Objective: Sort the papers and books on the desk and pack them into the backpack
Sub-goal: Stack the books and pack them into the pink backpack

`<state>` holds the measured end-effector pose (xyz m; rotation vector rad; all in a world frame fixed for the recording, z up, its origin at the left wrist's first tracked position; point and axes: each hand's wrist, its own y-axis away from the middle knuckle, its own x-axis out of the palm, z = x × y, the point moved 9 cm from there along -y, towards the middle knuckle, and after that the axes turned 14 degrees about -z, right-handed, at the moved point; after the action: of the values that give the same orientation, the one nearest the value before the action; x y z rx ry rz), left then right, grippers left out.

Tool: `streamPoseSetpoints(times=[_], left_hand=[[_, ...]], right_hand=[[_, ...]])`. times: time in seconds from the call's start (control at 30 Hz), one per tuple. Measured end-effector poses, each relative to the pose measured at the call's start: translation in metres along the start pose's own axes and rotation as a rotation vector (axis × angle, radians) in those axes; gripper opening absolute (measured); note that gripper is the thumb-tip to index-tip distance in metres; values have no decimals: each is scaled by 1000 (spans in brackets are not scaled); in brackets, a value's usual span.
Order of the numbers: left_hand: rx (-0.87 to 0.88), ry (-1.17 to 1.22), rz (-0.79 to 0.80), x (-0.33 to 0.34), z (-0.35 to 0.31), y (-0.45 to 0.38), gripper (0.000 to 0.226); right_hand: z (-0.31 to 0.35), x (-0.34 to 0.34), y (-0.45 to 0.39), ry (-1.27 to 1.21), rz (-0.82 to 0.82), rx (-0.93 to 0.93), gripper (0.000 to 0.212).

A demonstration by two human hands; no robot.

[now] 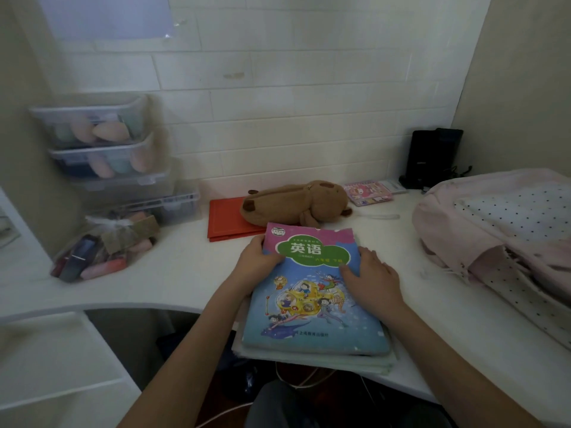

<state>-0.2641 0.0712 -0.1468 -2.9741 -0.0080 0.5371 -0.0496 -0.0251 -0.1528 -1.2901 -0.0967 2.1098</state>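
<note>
English textbook [312, 291] tops a stack of papers and books [315, 358] at the near edge of the tabletop [185, 273]. My left hand [256, 264] grips the textbook's upper left edge, thumb curled over the cover; my right hand [370, 276] lies flat on its right side, fingers [349, 271] straight, pressing, not grasping.

Risk: the stack overhangs the tabletop's near edge (lower sheets already jut out). I judge a one-sided lift could let the loose papers slide off toward my lap. Squaring first seems wise.

Textbook's long axis runs away from me, title end toward the wall, tilted slightly left.

Beyond the textbook: brown plush pencil case [296, 202] on a red folder [228, 219]. Right of the textbook, well apart: pink backpack [494, 223], mouth open.
</note>
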Motion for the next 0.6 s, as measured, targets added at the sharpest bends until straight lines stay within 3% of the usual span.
streamPoseSetpoints(times=[0.13,0.27,0.37,0.5,0.6], left_hand=[[-120,166,91,-1,-3,6,33],[-185,231,-11,-18,7,21,35],[-122,93,-55,-26,11,36,41],[70,-111,-207,-42,-2,55,27],[107,-412,-390,-61,4,67,51]], right_hand=[[1,-2,1,-66,42,12,52],[6,-2,7,-91,96,-8,57],[11,-3,11,-86,114,-48,52],[17,-1,20,-84,151,-84,52],[19,0,25,-78,151,-107,53]])
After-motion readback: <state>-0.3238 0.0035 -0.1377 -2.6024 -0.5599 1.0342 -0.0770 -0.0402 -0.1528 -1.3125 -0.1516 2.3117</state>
